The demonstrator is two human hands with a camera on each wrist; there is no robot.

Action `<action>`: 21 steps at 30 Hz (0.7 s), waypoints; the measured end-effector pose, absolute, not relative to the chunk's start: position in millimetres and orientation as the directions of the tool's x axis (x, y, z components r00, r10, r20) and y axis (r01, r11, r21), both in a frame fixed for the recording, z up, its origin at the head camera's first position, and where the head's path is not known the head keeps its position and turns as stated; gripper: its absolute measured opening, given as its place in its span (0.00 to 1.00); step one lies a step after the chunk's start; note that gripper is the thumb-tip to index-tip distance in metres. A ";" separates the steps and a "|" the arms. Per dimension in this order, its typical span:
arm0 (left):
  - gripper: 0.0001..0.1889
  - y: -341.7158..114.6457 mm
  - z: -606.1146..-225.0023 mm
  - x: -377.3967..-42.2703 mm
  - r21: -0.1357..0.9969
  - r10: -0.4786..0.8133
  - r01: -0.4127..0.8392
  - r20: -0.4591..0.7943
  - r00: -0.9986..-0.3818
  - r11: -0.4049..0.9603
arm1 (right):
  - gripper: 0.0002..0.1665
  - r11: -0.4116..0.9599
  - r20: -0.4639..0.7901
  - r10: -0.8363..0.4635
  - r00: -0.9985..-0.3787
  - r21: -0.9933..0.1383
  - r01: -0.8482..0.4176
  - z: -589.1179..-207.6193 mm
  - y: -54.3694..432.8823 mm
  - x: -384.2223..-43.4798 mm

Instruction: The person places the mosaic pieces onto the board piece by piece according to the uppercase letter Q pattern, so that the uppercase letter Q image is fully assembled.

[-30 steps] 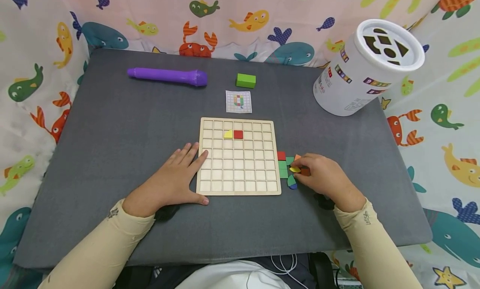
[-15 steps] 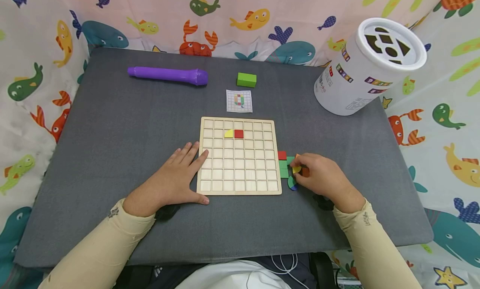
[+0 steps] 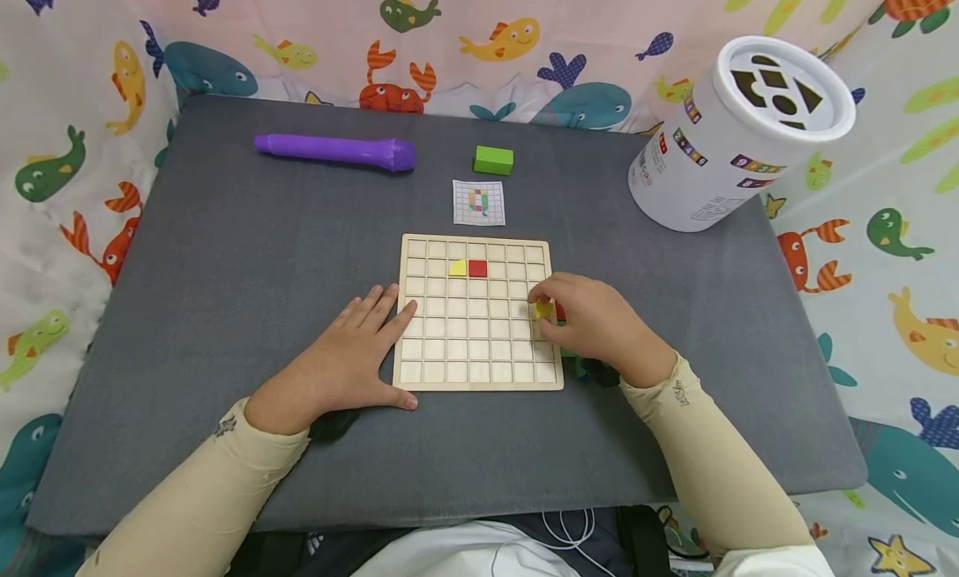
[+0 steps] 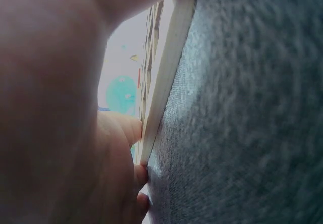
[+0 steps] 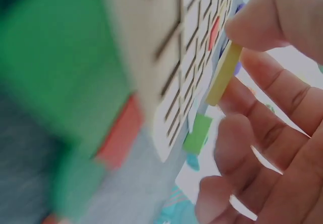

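A wooden grid board (image 3: 478,348) lies on the grey table, with a yellow curved tile (image 3: 458,268) and a red square tile (image 3: 477,268) side by side in its second row. My left hand (image 3: 348,352) lies spread at the board's left edge, thumb at the near corner; the left wrist view shows fingers against the board's side (image 4: 169,57). Over the right edge of the board, my right hand (image 3: 599,323) pinches a yellow tile (image 5: 224,75) between thumb and fingers. Beneath that hand, a red tile (image 5: 121,133) and green tiles (image 5: 65,47) are partly hidden.
Beyond the board lie a small pattern card (image 3: 479,202) and a green block (image 3: 493,160). A purple microphone-shaped toy (image 3: 335,151) rests at the back left. At the back right stands a white tub (image 3: 704,161) with shaped holes in its lid.
My right hand has lifted the yellow tile from the loose tiles and moved left and away from me, over the board's right edge. My left hand has stayed put.
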State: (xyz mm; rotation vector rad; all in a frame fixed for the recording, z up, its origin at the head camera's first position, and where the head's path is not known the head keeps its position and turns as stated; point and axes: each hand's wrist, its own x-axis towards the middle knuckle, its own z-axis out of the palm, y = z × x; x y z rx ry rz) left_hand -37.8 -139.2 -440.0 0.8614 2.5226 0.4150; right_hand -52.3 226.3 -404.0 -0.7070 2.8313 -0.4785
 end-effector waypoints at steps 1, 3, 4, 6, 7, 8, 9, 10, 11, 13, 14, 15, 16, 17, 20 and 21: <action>0.70 -139.4 -440.2 -37.6 0.411 0.634 0.502 -0.310 -0.708 0.761 | 0.15 0.834 -0.112 -0.487 -0.866 -0.352 -0.424 -402.8 221.0 -57.7; 0.71 -139.7 -440.5 -37.4 0.412 0.634 0.501 -0.310 -0.709 0.761 | 0.16 0.830 -0.134 -0.496 -0.858 -0.363 -0.423 -401.5 210.8 -69.5; 0.71 -139.8 -440.7 -37.4 0.414 0.633 0.499 -0.311 -0.709 0.762 | 0.16 0.826 -0.143 -0.503 -0.853 -0.369 -0.425 -401.1 206.1 -75.5; 0.71 -139.9 -440.9 -37.2 0.413 0.632 0.497 -0.315 -0.708 0.763 | 0.17 0.816 -0.153 -0.519 -0.841 -0.381 -0.434 -401.6 197.5 -87.0; 0.71 -139.8 -440.8 -37.4 0.413 0.632 0.497 -0.316 -0.707 0.763 | 0.17 0.811 -0.155 -0.528 -0.835 -0.385 -0.442 -401.8 193.8 -92.6; 0.71 -139.8 -440.7 -37.6 0.413 0.633 0.498 -0.316 -0.707 0.762 | 0.17 0.807 -0.157 -0.535 -0.830 -0.385 -0.448 -403.1 190.8 -97.8; 0.71 -139.6 -440.6 -37.7 0.415 0.634 0.498 -0.317 -0.705 0.761 | 0.17 0.803 -0.157 -0.542 -0.826 -0.386 -0.454 -403.9 188.4 -102.0; 0.71 -139.4 -440.5 -37.7 0.417 0.636 0.499 -0.318 -0.703 0.760 | 0.17 0.800 -0.158 -0.548 -0.821 -0.385 -0.460 -405.0 186.5 -105.5; 0.71 -139.2 -440.5 -37.7 0.418 0.638 0.500 -0.317 -0.702 0.758 | 0.17 0.797 -0.157 -0.554 -0.818 -0.385 -0.466 -406.3 185.0 -108.4; 0.71 -139.0 -440.6 -37.8 0.419 0.641 0.504 -0.315 -0.700 0.755 | 0.18 0.794 -0.155 -0.558 -0.815 -0.386 -0.470 -408.7 182.9 -112.2; 0.71 -139.1 -440.4 -37.8 0.419 0.642 0.505 -0.315 -0.699 0.755 | 0.18 0.793 -0.153 -0.560 -0.815 -0.385 -0.472 -409.9 182.1 -113.2; 0.71 -139.2 -440.3 -37.8 0.418 0.643 0.506 -0.314 -0.699 0.754 | 0.18 0.795 -0.150 -0.559 -0.816 -0.377 -0.476 -410.6 181.3 -113.9; 0.71 -139.3 -440.1 -37.7 0.417 0.643 0.507 -0.312 -0.700 0.754 | 0.18 0.801 -0.145 -0.555 -0.819 -0.359 -0.479 -411.7 180.5 -114.5; 0.71 -139.5 -440.3 -37.8 0.415 0.643 0.509 -0.309 -0.701 0.754 | 0.17 0.810 -0.135 -0.547 -0.826 -0.333 -0.482 -412.7 179.7 -114.9; 0.72 -140.7 -440.2 -37.6 0.409 0.640 0.510 -0.304 -0.706 0.757 | 0.13 0.856 -0.108 -0.496 -0.862 -0.228 -0.464 -414.6 176.8 -114.8; 0.72 -141.3 -440.4 -37.6 0.407 0.639 0.510 -0.302 -0.708 0.758 | 0.12 0.870 -0.101 -0.476 -0.874 -0.196 -0.452 -414.9 175.7 -114.6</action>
